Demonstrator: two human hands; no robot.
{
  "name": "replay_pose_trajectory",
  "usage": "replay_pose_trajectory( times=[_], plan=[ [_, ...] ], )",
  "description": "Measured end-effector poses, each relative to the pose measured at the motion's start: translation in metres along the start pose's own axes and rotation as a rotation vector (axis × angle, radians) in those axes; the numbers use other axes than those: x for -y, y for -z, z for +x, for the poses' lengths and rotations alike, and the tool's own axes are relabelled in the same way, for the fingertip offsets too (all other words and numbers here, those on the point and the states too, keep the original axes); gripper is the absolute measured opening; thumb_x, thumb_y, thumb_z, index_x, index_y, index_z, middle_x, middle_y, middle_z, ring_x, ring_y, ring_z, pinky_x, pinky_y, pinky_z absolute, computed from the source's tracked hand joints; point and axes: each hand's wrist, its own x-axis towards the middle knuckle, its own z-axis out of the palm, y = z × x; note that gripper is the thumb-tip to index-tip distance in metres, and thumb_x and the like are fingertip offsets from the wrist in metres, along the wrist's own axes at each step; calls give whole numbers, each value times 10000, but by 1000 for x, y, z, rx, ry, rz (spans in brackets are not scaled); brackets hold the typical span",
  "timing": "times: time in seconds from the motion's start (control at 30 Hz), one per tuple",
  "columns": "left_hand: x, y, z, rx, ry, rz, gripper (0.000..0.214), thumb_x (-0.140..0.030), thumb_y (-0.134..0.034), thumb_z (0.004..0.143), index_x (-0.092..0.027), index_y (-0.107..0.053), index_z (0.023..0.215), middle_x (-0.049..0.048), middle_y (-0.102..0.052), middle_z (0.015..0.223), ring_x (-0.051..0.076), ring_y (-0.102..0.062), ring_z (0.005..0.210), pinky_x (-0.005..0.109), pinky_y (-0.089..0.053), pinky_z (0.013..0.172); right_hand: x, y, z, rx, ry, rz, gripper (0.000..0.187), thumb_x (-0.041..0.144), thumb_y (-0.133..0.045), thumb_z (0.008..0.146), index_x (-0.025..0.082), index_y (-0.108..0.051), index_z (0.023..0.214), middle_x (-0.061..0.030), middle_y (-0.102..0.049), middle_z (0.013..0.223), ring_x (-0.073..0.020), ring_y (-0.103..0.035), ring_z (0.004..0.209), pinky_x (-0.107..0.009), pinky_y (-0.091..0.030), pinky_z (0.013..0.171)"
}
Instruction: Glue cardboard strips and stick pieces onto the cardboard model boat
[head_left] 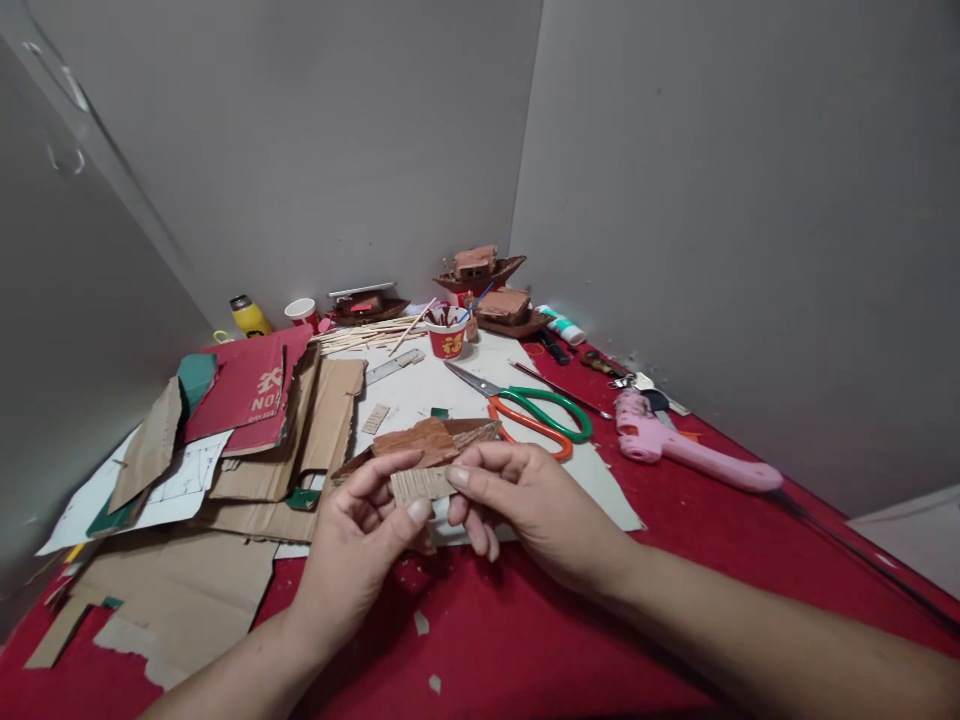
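Note:
Between my two hands is a small strip of corrugated cardboard (417,486), its ridges facing up. My left hand (367,520) pinches its left end between thumb and fingers. At its right end, the thumb and forefinger of my right hand (525,495) are closed on it. Just beyond lies a brown model boat (420,440), partly hidden by my hands and the strip. A smaller corrugated piece (375,418) rests on the white sheet behind it. Scissors (517,400) with one green and one orange handle lie partly spread to the right.
Stacked cardboard (322,420) covers the left side. A paper cup (448,335) with dark brown paint stands behind, near thin sticks (360,335) and more model boats (480,268). A pink glue gun (697,455) with a cord lies right. Grey walls close in the red table (480,640).

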Motion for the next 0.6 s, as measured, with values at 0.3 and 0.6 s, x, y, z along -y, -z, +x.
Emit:
replay_pose_trajectory(
  times=[0.3, 0.6],
  plan=[
    [-2, 4, -3, 97, 33, -59, 312, -215, -774, 769, -181, -631, 1045, -19, -701, 685, 79, -623, 586, 181, -505, 606, -3, -5, -2, 137, -103, 139, 397, 489, -747, 718, 138, -573, 650, 5, -657, 548, -55, -522, 347, -134, -390, 347],
    [-5, 7, 3, 168, 62, -166, 232, -291, -775, 769, -168, -666, 932, 2, -707, 654, 99, -636, 565, 206, -528, 592, 7, 8, -14, -64, 454, -528, 241, 321, -560, 909, 173, -629, 732, -7, -635, 611, -99, -568, 514, -200, -443, 496]
  ],
)
